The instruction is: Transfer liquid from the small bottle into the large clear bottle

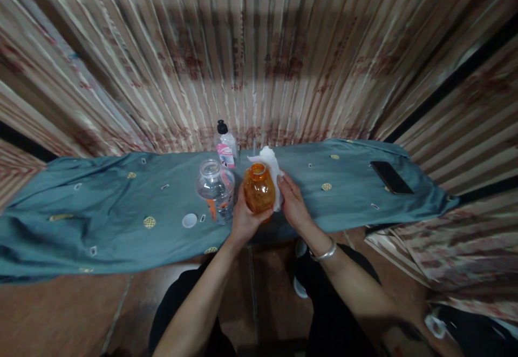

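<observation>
An amber glass vase (259,190) with a narrow round mouth is held upright over the front part of the bench. My left hand (245,217) is wrapped around its lower left side, the thumb lying across the front. On the vase's right side, my right hand (292,200) presses a white paper tissue (270,158) against the glass. The tissue's upper end sticks up behind the vase. Just left of my hands stands a clear plastic bottle (216,189), uncapped, with an orange label. A white round cap (189,220) lies beside it.
Behind the clear bottle is a squeeze bottle (225,149) with a black cap and pink label. A dark phone (390,177) lies at the right on the green cloth (170,184) covering the bench. A pleated curtain (259,54) hangs close behind.
</observation>
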`<state>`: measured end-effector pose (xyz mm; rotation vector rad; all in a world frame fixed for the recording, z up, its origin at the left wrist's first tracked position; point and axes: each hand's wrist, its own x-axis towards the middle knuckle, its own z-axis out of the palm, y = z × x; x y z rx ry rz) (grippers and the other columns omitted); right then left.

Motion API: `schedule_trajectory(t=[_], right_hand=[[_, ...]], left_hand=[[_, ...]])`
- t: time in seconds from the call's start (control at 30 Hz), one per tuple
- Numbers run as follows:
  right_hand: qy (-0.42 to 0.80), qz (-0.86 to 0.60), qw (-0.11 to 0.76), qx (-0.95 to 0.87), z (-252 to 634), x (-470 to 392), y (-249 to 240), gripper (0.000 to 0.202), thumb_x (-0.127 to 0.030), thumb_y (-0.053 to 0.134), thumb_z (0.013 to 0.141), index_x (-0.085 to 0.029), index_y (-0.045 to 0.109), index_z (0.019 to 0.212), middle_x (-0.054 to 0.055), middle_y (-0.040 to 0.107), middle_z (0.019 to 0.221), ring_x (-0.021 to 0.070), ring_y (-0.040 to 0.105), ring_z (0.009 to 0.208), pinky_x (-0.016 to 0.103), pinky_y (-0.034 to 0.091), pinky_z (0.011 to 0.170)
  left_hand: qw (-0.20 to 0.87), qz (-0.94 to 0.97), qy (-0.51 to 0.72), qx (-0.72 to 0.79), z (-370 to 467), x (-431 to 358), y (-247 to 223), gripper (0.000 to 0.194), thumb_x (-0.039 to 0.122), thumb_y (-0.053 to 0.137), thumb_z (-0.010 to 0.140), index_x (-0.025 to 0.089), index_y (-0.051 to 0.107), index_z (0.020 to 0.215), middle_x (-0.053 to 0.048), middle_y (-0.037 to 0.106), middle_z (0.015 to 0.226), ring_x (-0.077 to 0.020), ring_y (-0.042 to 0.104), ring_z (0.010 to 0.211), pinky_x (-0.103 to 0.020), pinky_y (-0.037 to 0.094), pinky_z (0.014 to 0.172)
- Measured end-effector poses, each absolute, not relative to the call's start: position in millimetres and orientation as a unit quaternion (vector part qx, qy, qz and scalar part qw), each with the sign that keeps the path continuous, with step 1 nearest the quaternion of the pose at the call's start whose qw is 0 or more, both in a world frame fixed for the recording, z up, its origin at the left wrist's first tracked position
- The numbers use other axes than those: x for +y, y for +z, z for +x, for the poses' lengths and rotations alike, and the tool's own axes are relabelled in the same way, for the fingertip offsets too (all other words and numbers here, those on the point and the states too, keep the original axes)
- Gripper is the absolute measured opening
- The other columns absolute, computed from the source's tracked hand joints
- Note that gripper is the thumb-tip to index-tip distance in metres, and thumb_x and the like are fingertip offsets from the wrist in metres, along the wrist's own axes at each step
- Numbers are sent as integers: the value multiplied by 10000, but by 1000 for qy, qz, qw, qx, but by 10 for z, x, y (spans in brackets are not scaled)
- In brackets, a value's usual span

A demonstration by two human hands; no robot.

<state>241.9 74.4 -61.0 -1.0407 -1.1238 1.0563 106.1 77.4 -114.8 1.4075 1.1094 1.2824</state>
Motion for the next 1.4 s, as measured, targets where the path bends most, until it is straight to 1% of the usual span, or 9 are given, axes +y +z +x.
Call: schedule_trajectory(t=[0.23,0.47,0.63,0.7,0.77,0.83,0.93,1.17,1.4], right_hand=[[475,-513,585,-411,2354,742,-985,627,-774,532,844,-233,715,1102,101,808,1159,265,739,1151,430,581,1041],[378,-483,625,-483,2385,660,-503,494,-652,553,936,-270,721,1200,38,770,1277,237,685,1230,385,522,1107],[326,-462,607,-559,2318,860,-212,468,-661,521,963,-254,739,1035,14,778,950,224,697,964,352,554,946],[315,-458,603,-572,2284,874,-183,461,-656,497,978,-254,717,1033,14,760,925,219,689,919,342,551,893],[296,-461,588,-595,2256,844,-179,418,-628,581,945,-263,693,1113,15,762,975,216,689,916,333,545,864],[272,-478,580,-601,2233,807,-184,457,-580,740,837,-265,672,1161,11,766,987,215,690,895,328,548,832],[265,-497,587,-582,2207,808,-188,495,-510,830,747,-259,672,1143,-10,762,910,200,679,825,319,552,783],[281,-477,607,-570,2205,942,-196,418,-494,806,756,-240,686,1064,-36,728,819,158,621,717,279,514,685],[278,-464,616,-573,2189,938,-236,394,-496,811,764,-244,690,1042,-17,768,864,189,681,782,317,559,755]], left_hand=[[441,582,516,447,1072,791,-1139,1077,289,955,554,225,420,1486,-150,664,1437,-348,644,1361,-553,463,1203],[451,592,510,432,1089,782,-1157,1068,285,932,597,226,383,1512,-140,674,1407,-334,653,1345,-538,480,1188],[450,583,520,432,1094,779,-1153,1081,268,929,606,218,350,1517,-163,645,1443,-333,643,1358,-548,465,1206],[448,582,523,432,1093,776,-1149,1054,285,930,614,216,371,1505,-167,641,1440,-338,645,1350,-560,468,1202],[447,582,524,432,1092,769,-1149,1026,315,926,633,217,387,1500,-166,652,1416,-338,669,1307,-567,498,1172],[443,583,525,433,1089,765,-1153,1030,347,930,636,213,391,1503,-170,652,1410,-346,674,1294,-575,508,1159],[429,582,532,440,1081,778,-1166,1051,364,932,634,197,383,1515,-188,613,1458,-375,610,1385,-590,450,1212],[404,588,537,450,1082,861,-1225,1093,329,926,625,203,354,1548,-198,520,1564,-386,495,1502,-584,344,1288],[418,596,522,444,1041,819,-1311,1263,329,937,612,208,215,1641,-208,379,1684,-393,374,1586,-587,255,1331]])
